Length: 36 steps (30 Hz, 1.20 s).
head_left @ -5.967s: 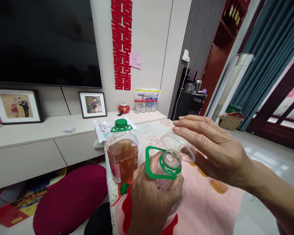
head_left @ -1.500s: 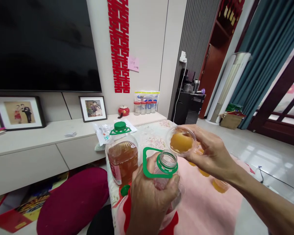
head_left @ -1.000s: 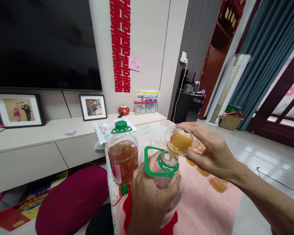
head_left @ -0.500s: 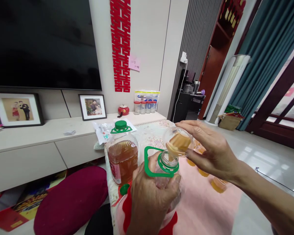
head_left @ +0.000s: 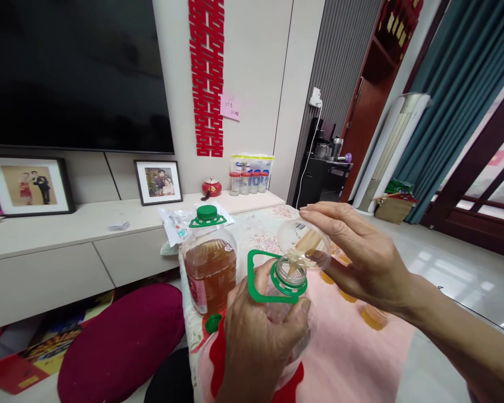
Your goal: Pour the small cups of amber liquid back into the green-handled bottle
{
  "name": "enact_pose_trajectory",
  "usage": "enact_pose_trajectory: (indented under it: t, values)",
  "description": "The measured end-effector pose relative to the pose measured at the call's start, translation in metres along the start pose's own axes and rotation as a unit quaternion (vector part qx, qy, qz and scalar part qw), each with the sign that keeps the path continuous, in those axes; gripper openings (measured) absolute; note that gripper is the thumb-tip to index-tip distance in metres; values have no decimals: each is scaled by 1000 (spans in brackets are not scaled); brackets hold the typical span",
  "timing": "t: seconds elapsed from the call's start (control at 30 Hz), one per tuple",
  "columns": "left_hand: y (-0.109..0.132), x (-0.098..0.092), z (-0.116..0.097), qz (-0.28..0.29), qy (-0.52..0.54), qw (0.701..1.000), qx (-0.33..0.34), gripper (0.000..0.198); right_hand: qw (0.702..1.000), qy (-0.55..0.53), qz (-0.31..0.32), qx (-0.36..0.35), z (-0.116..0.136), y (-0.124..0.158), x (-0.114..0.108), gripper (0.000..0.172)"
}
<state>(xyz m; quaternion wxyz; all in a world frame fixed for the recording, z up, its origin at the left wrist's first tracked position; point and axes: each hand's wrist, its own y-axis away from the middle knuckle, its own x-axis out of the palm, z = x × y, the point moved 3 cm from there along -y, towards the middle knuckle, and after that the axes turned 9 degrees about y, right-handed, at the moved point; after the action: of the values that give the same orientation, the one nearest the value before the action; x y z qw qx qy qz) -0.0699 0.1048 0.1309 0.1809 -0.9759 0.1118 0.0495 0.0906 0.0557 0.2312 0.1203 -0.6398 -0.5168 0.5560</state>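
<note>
The left hand is wrapped around the clear bottle, between the left and right edges of the table. The right hand grips a tipped cup; brown drink runs into the bottle.

Since a second ago, the clear cup has tipped further and its amber liquid has dwindled.

Clear plastic, thin and shiny, that cup in the right fingers! Smooth see-through plastic too, the bottle in the left fingers, its green plastic handle duller; beneath both lay matt pink cloth, and rightward of them, glossy floor!
</note>
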Motion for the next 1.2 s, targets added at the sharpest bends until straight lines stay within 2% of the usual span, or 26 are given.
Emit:
enact_pose_trajectory:
  t: [0.27, 0.47, 0.83, 1.2]
  values:
    - [1, -1, 3, 11, -13, 1000, 15, 38, 998, 43, -20, -41, 4, -6, 0, 39]
    - [2, 0, 3, 11, -2, 1000, -7, 38, 996, 69, -8, -61, 7, -8, -2, 43]
    - [1, -1, 3, 5, -13, 1000, -2, 37, 991, 83, 27, -103, 15, -11, -9, 38]
    - [0, 1, 4, 18, -9, 1000, -6, 40, 990, 89, 29, -110, 16, -13, -9, 36]
